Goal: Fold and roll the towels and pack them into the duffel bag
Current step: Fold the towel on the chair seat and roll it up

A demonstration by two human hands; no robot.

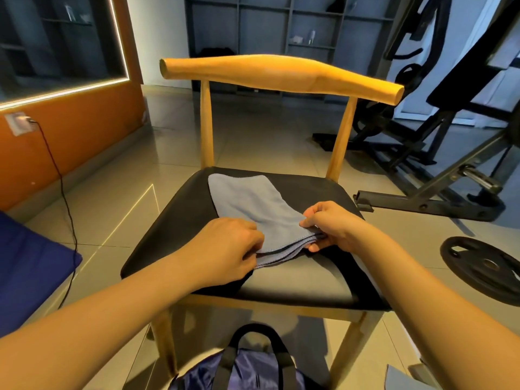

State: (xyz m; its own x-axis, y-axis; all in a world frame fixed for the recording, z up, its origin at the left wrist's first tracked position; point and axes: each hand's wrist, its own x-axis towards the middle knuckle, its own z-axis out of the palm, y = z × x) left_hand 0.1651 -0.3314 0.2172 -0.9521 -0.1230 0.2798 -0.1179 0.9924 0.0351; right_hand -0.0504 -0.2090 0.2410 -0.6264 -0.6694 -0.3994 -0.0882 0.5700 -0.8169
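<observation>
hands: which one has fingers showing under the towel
The right hand: fingertips show under the towel edge, thumb on top. The left hand hides its fingers.

Two hands (228,246) (329,226), one towel (247,201), one chair (281,74), one duffel bag (253,371)

We find a folded grey towel (244,201) lying on the black chair seat (295,278); on the tiled floor (253,130), a duffel bag (247,372) and a weight plate (484,266).
</observation>
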